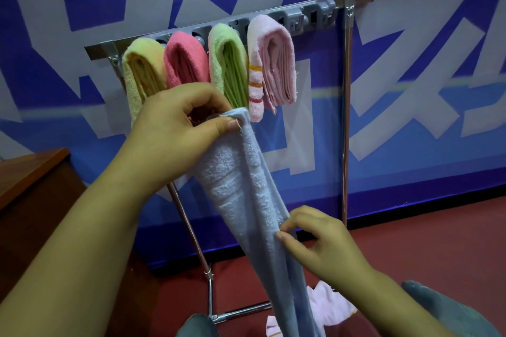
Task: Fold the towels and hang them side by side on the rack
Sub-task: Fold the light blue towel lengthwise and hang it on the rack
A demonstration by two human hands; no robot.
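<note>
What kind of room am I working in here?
Probably an indoor demo or recording space, not a home: a wall covered in a big blue and white graphic, a plain red floor, and a freestanding metal rack holding folded towels.

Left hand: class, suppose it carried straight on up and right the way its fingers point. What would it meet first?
Probably the green towel hanging on the rack, just beyond the left hand; depth is unclear.

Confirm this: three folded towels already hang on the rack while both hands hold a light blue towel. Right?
Not quite. The head view shows four folded towels on the rack: yellow, pink, green and pale pink. The left hand and right hand do hold the light blue towel.
</note>
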